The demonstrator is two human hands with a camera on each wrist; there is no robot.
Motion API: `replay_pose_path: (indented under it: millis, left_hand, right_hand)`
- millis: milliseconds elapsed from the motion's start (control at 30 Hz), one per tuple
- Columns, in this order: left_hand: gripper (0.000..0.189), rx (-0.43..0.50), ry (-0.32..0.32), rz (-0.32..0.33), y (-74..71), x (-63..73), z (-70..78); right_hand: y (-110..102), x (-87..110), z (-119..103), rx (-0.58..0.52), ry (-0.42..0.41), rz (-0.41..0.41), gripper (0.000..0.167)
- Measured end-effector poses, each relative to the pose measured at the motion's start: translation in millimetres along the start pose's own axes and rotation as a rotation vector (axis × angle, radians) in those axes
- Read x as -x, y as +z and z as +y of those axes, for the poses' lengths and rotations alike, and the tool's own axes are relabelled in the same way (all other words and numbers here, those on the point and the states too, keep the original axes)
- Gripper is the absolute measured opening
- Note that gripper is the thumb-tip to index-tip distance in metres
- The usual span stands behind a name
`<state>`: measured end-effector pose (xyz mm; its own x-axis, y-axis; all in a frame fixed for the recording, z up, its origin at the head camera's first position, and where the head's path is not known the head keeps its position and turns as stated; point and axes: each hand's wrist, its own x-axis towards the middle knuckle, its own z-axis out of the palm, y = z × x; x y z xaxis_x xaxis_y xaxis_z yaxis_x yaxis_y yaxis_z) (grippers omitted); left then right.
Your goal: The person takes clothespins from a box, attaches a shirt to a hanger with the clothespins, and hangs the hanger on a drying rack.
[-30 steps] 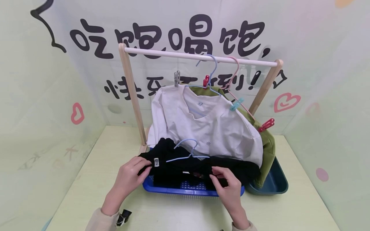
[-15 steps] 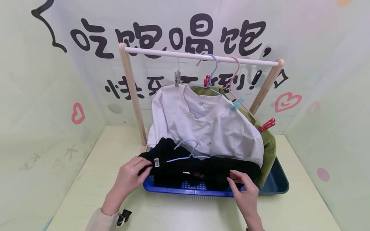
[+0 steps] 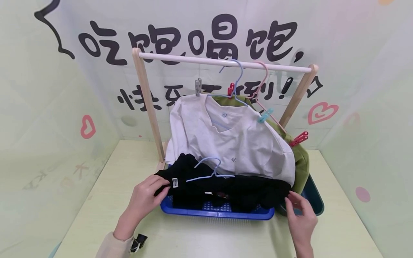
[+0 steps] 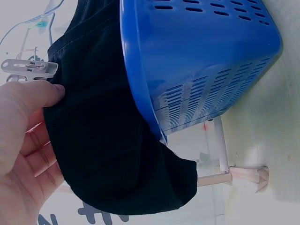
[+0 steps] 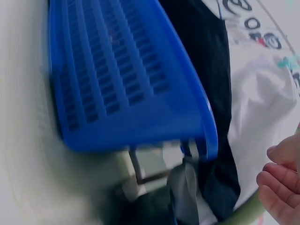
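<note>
A black top (image 3: pixel 258 186) lies across a blue basket (image 3: pixel 219 214), with a light-blue hanger (image 3: pixel 211 175) in its neck. My left hand (image 3: pixel 145 195) pinches its left shoulder edge between thumb and fingers. Beside that thumb, in the left wrist view, a grey clothespin (image 4: pixel 30 69) is clipped to the fabric. My right hand (image 3: pixel 301 211) is at the garment's right end, fingers loosely bent. In the right wrist view, its fingers (image 5: pixel 279 180) have nothing between them; that view is partly blurred.
Behind, a white shirt (image 3: pixel 200 125) and a green garment (image 3: pixel 301 163) hang by hangers from a rack's white rod (image 3: pixel 193 60). Clothespins, including a teal clothespin (image 3: pixel 265 115) and a red clothespin (image 3: pixel 299 138), grip them. A dark teal tub (image 3: pixel 314 195) stands right of the basket.
My right hand has moved rightward along the front of the black top, from near its middle to its right end. The left hand has kept its pinch in the same place.
</note>
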<state>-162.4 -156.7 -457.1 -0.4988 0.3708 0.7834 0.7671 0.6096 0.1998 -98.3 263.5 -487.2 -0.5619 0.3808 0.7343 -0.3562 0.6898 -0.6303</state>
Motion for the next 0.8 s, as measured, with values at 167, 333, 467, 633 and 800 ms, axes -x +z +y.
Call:
replay_pose_path:
  millis: [167, 333, 467, 633, 800]
  left_hand:
    - [0.019, 0.005, 0.006, 0.006, -0.2, 0.1, -0.2]
    - [0.036, 0.012, -0.011, 0.008, 0.0, 2.0, -0.1]
    - [0.038, 0.011, -0.013, 0.01, 0.2, 3.0, -0.5]
    - [0.04, 0.011, -0.024, 0.001, 0.4, 4.2, -1.0]
    - [0.042, 0.012, -0.028, -0.006, 0.5, 4.7, -1.3]
  right_hand:
    - [-9.4, -10.5, 16.4, 0.057, 0.049, 0.035, 0.023]
    - [-13.7, -24.5, 33.6, 0.132, 0.107, 0.01, 0.018]
    - [-16.2, -33.7, 48.3, 0.213, 0.162, -0.089, 0.016]
    - [-15.7, -45.1, 67.8, 0.323, 0.235, -0.287, 0.016]
    - [-10.8, -51.9, 89.7, 0.39, 0.211, -0.491, 0.005]
